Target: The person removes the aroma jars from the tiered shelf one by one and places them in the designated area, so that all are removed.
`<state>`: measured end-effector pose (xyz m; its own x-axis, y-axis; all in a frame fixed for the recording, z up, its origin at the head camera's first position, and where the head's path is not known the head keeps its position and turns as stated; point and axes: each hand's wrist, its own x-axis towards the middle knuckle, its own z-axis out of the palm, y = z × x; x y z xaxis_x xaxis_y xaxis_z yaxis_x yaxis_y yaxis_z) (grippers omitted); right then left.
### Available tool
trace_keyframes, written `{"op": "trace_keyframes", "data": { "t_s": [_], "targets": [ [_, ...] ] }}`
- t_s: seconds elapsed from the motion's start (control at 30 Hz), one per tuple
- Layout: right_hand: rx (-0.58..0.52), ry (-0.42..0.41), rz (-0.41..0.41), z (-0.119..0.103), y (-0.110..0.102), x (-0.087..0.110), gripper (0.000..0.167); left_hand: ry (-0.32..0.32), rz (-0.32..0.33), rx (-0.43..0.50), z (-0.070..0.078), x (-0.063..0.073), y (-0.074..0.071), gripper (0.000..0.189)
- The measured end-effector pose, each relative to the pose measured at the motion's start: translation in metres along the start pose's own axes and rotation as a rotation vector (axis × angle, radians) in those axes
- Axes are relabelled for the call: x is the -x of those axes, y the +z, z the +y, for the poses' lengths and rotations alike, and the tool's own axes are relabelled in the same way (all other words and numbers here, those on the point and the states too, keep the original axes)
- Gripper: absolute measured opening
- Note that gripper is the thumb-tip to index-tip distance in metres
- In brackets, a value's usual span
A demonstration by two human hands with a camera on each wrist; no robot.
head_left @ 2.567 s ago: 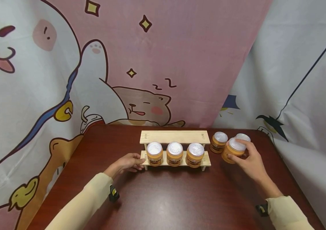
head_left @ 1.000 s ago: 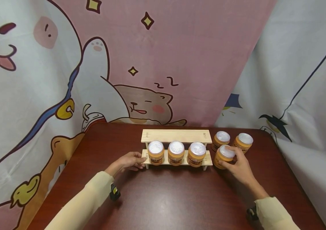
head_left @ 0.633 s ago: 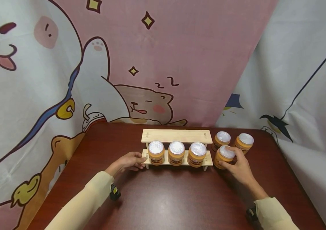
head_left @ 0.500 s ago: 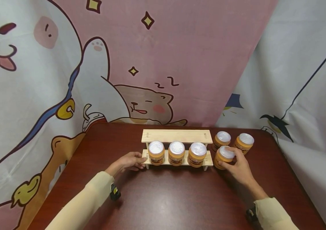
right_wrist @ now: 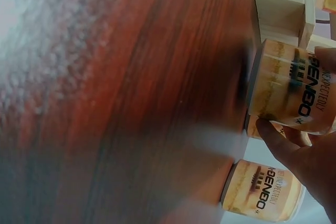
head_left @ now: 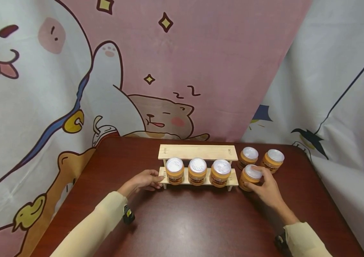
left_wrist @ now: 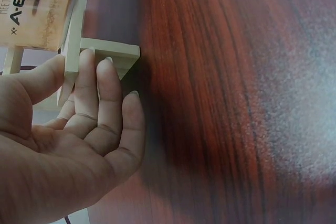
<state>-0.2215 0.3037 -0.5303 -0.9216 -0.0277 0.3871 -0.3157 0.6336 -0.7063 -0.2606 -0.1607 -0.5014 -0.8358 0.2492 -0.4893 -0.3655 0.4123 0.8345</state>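
A two-tier wooden rack [head_left: 198, 152] stands at the back of the table. My left hand [head_left: 141, 181] pinches the left end of its lower board, thumb on top and fingers below, as the left wrist view shows. Along that board stand three orange-labelled jars [head_left: 197, 175] with clear ridged lids. To the right of the rack, my right hand [head_left: 268, 187] grips another such jar [head_left: 247, 182] around its side, upright. Whether its base touches the table is hard to tell. Behind it are two more jars, one at the back [head_left: 248, 160] and one further right [head_left: 273, 162].
The dark red-brown tabletop [head_left: 195, 221] is glossy and reflects light in front of the rack. The rack's upper board bears nothing. A cartoon-printed cloth [head_left: 214, 71] hangs behind the table and along its sides.
Since the earliest frame, my right hand has brought its jar left and nearer, beside the rack's right end. Over the last second it has barely moved. My left hand stays on the rack.
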Motion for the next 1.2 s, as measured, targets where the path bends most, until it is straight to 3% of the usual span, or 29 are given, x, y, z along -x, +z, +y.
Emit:
{"op": "trace_keyframes", "data": {
  "t_s": [0.5,1.2],
  "targets": [
    [0.030,0.023,-0.013,0.0019,0.0013,0.0019,0.064,0.005,0.001,-0.003,0.0007,0.0007,0.0003,0.030],
    [0.001,-0.035,-0.010,0.0010,0.0055,0.0022,0.063,0.003,0.001,-0.004,-0.0006,0.0009,-0.0001,0.031]
  ]
}}
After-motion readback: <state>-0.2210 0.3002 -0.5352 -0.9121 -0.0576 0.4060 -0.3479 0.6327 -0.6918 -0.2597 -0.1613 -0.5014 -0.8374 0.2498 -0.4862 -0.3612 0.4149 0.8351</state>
